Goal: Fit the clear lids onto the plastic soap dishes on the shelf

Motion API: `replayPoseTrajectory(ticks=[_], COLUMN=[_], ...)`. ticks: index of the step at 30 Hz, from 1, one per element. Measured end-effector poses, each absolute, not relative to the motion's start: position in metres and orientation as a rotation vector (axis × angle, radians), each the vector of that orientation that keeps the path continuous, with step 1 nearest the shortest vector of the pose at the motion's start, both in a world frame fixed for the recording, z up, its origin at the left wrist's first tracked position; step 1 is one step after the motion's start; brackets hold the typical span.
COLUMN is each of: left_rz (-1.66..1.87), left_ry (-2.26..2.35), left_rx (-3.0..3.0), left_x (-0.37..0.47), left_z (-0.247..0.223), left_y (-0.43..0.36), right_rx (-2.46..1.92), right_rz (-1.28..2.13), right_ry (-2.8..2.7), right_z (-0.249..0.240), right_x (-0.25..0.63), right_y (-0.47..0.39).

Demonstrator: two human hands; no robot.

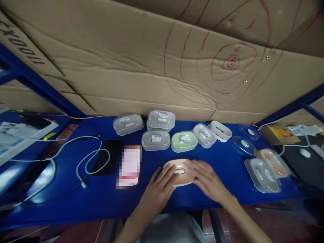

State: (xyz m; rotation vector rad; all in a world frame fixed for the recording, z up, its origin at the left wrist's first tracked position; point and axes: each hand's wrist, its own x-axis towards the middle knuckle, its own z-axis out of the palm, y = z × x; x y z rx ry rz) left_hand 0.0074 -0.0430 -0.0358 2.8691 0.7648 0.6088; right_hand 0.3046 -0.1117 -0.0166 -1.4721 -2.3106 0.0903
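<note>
In the head view, a peach soap box (pixel 186 181) with an oval slot and a white piece in its top lies on the blue table before me. My left hand (pixel 162 182) grips its left end, fingers over the top edge. At the opposite end my right hand (pixel 206 177) closes round it, slightly blurred, hiding that side. No clear lid shows on this box. Just behind stand a green soap box (pixel 184 141) and a grey soap box (pixel 156 140), both under clear stickered lids.
More soap boxes line the back, including a lidless white one (pixel 219 131). At right lie clear lids (pixel 244 145), a grey box (pixel 262 175) and a peach box (pixel 274 163). A lit phone (pixel 129 167), a dark phone (pixel 107 158) and a white cable (pixel 77 168) are left. Cardboard (pixel 126 67) walls the back.
</note>
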Motion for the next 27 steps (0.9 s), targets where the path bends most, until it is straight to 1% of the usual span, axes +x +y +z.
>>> replayPoseTrajectory(ticks=[2, 4, 6, 9, 12, 16, 20, 23, 27], left_rz=[0.633, 0.654, 0.650, 0.657, 0.695, 0.684, 0.564, 0.496, 0.602], left_ry=[0.786, 0.835, 0.872, 0.854, 0.806, 0.752, 0.674, 0.660, 0.786], left_rx=[2.834, 2.802, 2.780, 2.782, 2.788, 2.770, 2.697, 2.603, 2.479], left_x=[0.005, 0.002, 0.001, 0.000, 0.001, 0.002, 0.004, 0.008, 0.014], left_z=[-0.034, -0.032, -0.029, -0.027, -0.027, -0.026, -0.016, -0.010, -0.011], left_y=[-0.042, -0.040, -0.036, -0.030, -0.024, -0.021, -0.025, -0.029, -0.031], right_rx=[-1.703, -2.036, -2.190, -2.374, -2.494, -2.420, -2.334, -2.123, -1.863], right_rz=[-0.045, -0.208, -0.315, -0.366, -0.362, -0.347, -0.223, -0.056, 0.088], right_ry=[-2.008, -1.725, -1.546, -1.423, -1.489, -1.676, -1.824, -2.015, -2.038], right_z=[-0.012, -0.010, -0.013, -0.026, -0.038, -0.038, -0.029, -0.024, -0.019], right_x=[0.351, 0.400, 0.437, 0.455, 0.449, 0.446, 0.431, 0.399, 0.352], right_y=[-0.104, -0.097, -0.091, -0.090, -0.098, -0.112, -0.125, -0.135, -0.141])
